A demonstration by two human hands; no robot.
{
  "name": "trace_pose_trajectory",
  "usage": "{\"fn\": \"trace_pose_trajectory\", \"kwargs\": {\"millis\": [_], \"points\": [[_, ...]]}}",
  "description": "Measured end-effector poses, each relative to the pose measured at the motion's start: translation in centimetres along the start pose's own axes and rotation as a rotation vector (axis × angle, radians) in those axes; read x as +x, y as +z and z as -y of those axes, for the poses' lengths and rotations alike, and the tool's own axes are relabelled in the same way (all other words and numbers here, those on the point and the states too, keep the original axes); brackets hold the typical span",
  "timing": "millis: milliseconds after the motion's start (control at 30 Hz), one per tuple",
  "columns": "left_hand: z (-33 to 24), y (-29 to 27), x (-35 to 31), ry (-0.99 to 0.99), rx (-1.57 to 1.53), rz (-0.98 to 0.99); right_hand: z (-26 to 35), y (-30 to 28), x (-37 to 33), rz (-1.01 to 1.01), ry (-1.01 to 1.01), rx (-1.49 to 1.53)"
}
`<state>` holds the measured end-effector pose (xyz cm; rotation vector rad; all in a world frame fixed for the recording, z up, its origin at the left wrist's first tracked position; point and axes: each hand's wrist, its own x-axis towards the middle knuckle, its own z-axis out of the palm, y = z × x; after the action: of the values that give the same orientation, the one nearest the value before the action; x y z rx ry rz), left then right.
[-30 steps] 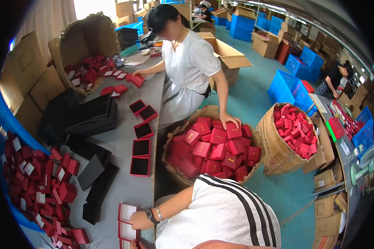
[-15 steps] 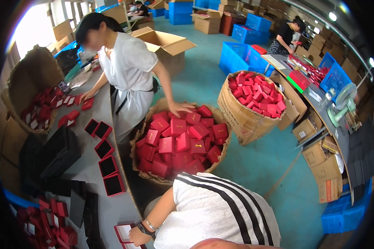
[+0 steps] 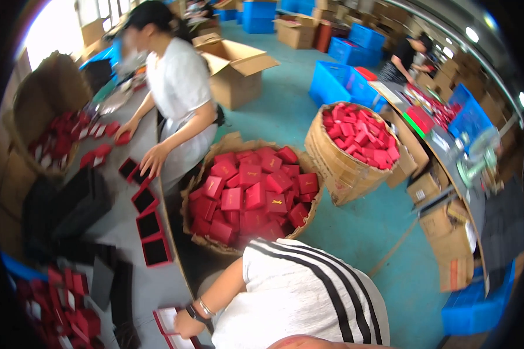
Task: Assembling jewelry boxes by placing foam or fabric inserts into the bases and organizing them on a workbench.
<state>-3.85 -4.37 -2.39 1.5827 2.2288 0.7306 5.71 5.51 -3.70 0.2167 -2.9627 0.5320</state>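
My right hand point(image 3: 187, 323), with a dark watch and a bangle at the wrist, is closed at an open red box point(image 3: 166, 317) lined in white, by the near table edge. Its fingers are partly blurred and hidden. My left hand is out of view. Farther along the grey table point(image 3: 122, 232) lies a row of open red boxes with black inserts point(image 3: 155, 252). Beside the table, a large carton point(image 3: 234, 142) is heaped with closed red boxes point(image 3: 253, 195). A co-worker in white has one hand point(image 3: 153, 159) over the far open boxes and the other on small red pieces.
Black sheets point(image 3: 113, 285) and a heap of red box parts point(image 3: 58, 308) lie at the table's left. A torn carton point(image 3: 49, 104) of red parts stands beyond. Another full carton point(image 3: 346, 174) stands on the floor, near blue crates point(image 3: 332, 84) and a right-hand workbench with a fan point(image 3: 480, 151).
The co-worker's hand has left the red boxes in the carton and moved left over the open boxes on the table. My right hand stays at the white-lined box. The view has shifted slightly.
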Motion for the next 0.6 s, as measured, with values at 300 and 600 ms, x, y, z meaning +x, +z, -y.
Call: {"fn": "trace_pose_trajectory", "kwargs": {"millis": [300,600], "points": [[-1.9,-7.9,-11.0,-0.459,-0.068,-0.466,-5.3,-7.7,-8.0,-0.463,0.271,0.418],[4.5,-11.8,-3.8,-0.446,0.15,-0.541,-4.2,-5.5,-6.0,-0.329,0.278,0.624]]}}
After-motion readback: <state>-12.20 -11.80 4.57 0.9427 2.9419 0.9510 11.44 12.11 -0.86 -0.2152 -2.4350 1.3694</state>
